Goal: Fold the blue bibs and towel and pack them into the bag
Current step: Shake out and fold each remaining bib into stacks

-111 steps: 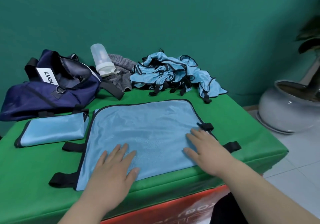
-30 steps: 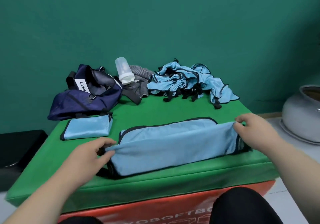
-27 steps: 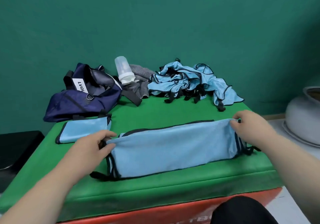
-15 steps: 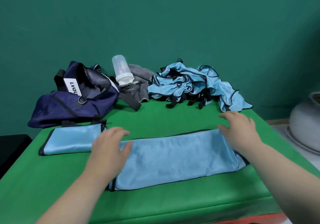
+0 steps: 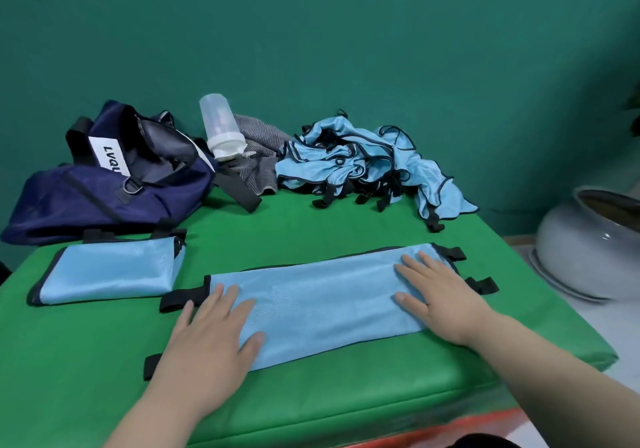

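Observation:
A light blue bib (image 5: 322,302) with black trim and straps lies folded in half as a long strip on the green table (image 5: 311,395). My left hand (image 5: 211,336) presses flat on its left end, fingers straight. My right hand (image 5: 440,291) presses flat on its right end. A smaller folded blue bib (image 5: 107,271) lies at the left. A heap of unfolded blue bibs (image 5: 367,167) sits at the back. The navy bag (image 5: 104,184) stands open at the back left.
A translucent bottle (image 5: 221,125) leans on a grey striped cloth (image 5: 259,149) between the bag and the heap. A large grey ceramic pot (image 5: 592,246) stands on the floor to the right of the table. A green wall is behind.
The bib was spread flat; both hands lifted its near edge, folded it over to the far side, then let go and now press the strip flat.

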A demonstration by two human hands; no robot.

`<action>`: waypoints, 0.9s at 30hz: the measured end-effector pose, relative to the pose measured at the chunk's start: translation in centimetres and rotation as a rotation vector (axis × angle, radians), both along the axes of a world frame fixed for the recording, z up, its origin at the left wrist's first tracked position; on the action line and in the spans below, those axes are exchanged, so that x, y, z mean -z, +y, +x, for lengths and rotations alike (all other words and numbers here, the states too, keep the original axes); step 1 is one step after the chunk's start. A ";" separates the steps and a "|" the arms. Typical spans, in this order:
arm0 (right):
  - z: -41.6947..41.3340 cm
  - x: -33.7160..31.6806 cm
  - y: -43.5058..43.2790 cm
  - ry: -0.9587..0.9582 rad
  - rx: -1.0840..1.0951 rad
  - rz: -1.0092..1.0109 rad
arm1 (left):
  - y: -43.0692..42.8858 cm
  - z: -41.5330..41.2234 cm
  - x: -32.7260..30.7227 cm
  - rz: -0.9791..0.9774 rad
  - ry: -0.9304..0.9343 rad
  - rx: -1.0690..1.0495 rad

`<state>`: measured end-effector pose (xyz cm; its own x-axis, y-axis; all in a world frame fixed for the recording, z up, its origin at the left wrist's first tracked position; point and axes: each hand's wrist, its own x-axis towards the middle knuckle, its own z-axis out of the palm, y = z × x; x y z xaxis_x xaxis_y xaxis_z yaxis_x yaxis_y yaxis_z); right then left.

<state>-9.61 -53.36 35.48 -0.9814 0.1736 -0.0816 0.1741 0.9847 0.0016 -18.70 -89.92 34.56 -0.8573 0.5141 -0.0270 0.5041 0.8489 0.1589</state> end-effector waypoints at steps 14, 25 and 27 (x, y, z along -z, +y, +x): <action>-2.0 -1.9 0.6 -0.123 0.043 -0.007 | -1.9 -1.0 -0.9 -0.107 -0.107 0.072; -4.1 -2.7 -18.9 0.187 -0.278 -0.127 | -3.6 -2.4 -3.5 0.252 -0.028 0.008; -4.0 -2.4 -21.5 0.189 -0.392 -0.187 | -4.5 -2.9 -3.8 0.316 -0.019 -0.015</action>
